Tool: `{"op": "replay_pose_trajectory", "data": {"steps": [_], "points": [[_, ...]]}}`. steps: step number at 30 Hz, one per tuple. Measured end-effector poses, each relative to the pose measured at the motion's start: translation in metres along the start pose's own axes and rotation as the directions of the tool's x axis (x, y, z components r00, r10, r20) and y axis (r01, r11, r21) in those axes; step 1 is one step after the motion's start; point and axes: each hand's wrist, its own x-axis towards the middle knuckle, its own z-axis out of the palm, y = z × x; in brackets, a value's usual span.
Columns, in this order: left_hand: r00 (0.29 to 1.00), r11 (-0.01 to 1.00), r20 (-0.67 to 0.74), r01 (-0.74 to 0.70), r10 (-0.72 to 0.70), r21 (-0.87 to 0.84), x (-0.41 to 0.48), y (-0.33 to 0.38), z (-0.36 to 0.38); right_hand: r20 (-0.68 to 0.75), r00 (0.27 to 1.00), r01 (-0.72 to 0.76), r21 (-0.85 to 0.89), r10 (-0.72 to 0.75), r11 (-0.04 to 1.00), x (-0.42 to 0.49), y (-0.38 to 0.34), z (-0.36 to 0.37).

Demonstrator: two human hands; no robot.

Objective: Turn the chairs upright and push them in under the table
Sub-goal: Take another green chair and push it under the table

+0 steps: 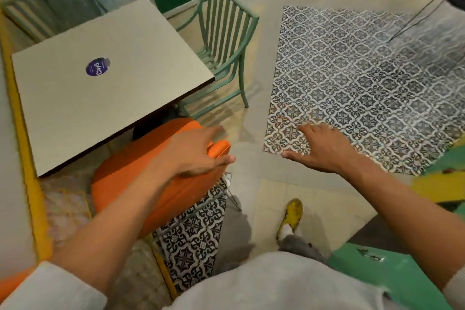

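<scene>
An orange padded chair stands upright at the near edge of the beige table, its seat partly under the tabletop. My left hand grips the top of its backrest. My right hand hovers to the right over the floor, fingers spread, holding nothing. A green metal slatted chair stands upright at the table's right side, its seat tucked under the tabletop.
A purple sticker sits on the tabletop. Another green chair shows blurred at the far left. Patterned tiles cover the floor on the right. A yellow rail runs along the left. My yellow shoe is below.
</scene>
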Motion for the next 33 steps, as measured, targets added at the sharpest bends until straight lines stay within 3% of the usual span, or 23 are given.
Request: {"op": "replay_pose_trajectory", "data": {"steps": [7, 15, 24, 33], "points": [[0.979, 0.985, 0.130, -0.163, 0.154, 0.061, 0.159, 0.106, 0.012, 0.175, 0.980, -0.106, 0.052, 0.095, 0.993, 0.035, 0.133, 0.020], [0.976, 0.999, 0.215, -0.030, 0.032, -0.012, 0.287, 0.181, 0.047, 0.333, 0.937, -0.118, 0.013, 0.107, 0.993, 0.113, 0.246, 0.025], [0.950, 0.991, 0.300, 0.048, -0.084, 0.124, 0.434, 0.180, 0.032, 0.442, 0.896, -0.029, -0.022, 0.036, 0.999, 0.245, 0.325, 0.020], [0.927, 0.980, 0.316, 0.194, -0.201, 0.054, 0.579, 0.144, -0.002, 0.497, 0.867, 0.066, -0.031, -0.042, 0.997, 0.428, 0.381, -0.003]]}}
